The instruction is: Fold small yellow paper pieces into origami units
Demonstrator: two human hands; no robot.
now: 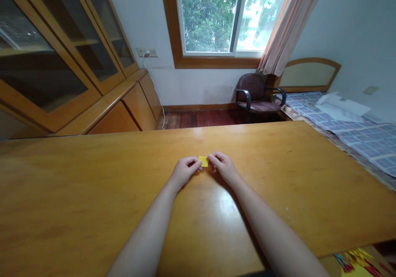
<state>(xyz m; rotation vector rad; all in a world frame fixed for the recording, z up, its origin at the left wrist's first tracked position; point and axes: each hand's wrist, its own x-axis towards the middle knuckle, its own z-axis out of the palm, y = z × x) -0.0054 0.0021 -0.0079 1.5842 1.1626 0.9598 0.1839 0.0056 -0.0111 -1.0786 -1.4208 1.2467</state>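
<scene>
A small yellow piece of paper (203, 160) sits between my two hands, just above the wooden table (93, 186). My left hand (185, 170) pinches its left edge with curled fingers. My right hand (222, 165) pinches its right edge the same way. Both forearms stretch from the near edge to the middle of the table. Part of the paper is hidden by my fingertips.
A wooden cabinet with glass doors (62, 62) stands at the left. A dark red armchair (256, 93) is under the window (229, 17). A bed with a checked cover (355, 132) lies at the right. Colourful paper bits (359, 260) show at the bottom right.
</scene>
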